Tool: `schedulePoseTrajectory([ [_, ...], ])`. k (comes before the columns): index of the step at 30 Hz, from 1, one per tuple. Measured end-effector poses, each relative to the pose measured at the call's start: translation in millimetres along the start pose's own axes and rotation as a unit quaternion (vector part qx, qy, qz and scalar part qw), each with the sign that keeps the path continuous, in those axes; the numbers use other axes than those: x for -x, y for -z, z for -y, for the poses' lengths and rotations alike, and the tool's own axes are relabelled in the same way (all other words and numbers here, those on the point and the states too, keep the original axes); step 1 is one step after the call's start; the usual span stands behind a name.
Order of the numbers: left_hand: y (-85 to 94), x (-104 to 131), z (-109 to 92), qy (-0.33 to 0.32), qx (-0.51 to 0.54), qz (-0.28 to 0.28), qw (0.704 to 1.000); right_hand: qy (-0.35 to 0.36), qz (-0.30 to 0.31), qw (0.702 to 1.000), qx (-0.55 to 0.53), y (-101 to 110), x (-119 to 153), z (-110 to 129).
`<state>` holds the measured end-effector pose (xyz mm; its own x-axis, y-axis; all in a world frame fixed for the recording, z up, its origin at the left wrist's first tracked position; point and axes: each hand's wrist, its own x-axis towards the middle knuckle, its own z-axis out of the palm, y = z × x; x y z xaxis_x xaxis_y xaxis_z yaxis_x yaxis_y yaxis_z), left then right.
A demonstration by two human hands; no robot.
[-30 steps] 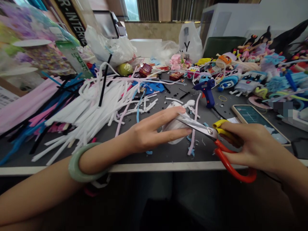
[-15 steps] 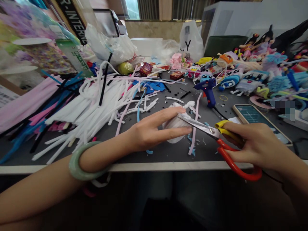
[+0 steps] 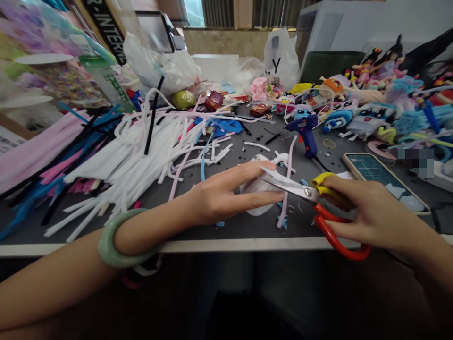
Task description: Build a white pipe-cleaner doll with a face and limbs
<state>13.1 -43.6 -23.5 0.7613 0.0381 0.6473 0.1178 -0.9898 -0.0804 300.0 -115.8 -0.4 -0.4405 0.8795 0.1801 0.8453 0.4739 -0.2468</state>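
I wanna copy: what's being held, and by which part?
Right hand: scissors, by the red and yellow handles. Left hand: partly over a white piece; grip unclear.

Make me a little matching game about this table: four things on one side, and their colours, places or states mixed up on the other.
1. Scissors
2. White piece
3. Glue gun
4. Phone

A. Dark blue body
B. Screen facing up
C. In the right hand, red and yellow handles
D. Under the spread fingers of the left hand

Pairs: 1-C, 2-D, 3-A, 4-B
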Motion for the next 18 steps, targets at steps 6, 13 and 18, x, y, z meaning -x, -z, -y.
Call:
schedulePoseTrajectory([
  [6, 0.6, -3.1, -2.3, -0.016, 0.002, 0.016, 1.0, 0.003, 0.004, 1.0, 0.002, 0.1, 0.5, 7.2],
  [13, -1.8, -0.7, 1.4, -0.023, 0.016, 0.009, 1.0, -0.005, 0.026, 0.999, 0.023, 1.0, 3.8, 10.6],
  [18, -1.4, 1.9, 0.9, -0.005, 0.03, 0.017, 0.999, 0.021, 0.01, 0.999, 0.027, 0.6, 4.7, 10.8],
])
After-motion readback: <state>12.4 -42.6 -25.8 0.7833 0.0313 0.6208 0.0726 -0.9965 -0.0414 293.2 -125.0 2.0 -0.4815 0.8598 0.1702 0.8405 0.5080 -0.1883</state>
